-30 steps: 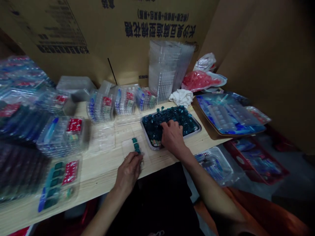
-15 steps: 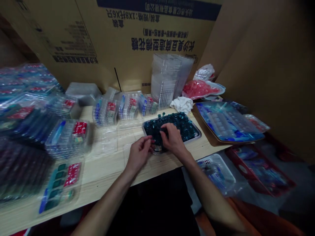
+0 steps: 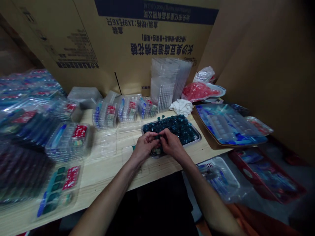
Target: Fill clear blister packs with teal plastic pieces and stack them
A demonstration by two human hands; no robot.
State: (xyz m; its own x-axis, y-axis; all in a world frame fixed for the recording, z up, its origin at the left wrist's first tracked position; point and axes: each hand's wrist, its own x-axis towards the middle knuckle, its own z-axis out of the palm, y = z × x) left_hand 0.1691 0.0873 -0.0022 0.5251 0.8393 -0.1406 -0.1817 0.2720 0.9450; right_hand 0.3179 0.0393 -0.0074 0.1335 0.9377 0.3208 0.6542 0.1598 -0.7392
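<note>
My left hand [image 3: 145, 145] and my right hand [image 3: 171, 142] meet over the near left edge of a metal tray [image 3: 197, 140]. Their closed fingertips pinch a small dark green block [image 3: 158, 137] between them. Many similar dark green blocks [image 3: 176, 126] fill the tray, and a few lie on the table behind it. Just left of my left hand a green block [image 3: 134, 147] shows at a clear plastic tray [image 3: 126, 154], which my forearm partly hides. More clear plastic trays [image 3: 105, 144] lie flat further left.
Stacks of filled clear packs [image 3: 67, 139] crowd the left side. One filled pack [image 3: 57, 188] lies near the front edge. Behind stand nested clear trays [image 3: 163, 83], white tissue [image 3: 181, 107] and a bag of red packets [image 3: 199, 91]. A cardboard box [image 3: 228, 126] sits right; a red basket [image 3: 268, 177] is lower.
My right hand has moved left and toward me, away from the heap, to meet my left hand, which has moved slightly right. A green block now shows beside my left hand.
</note>
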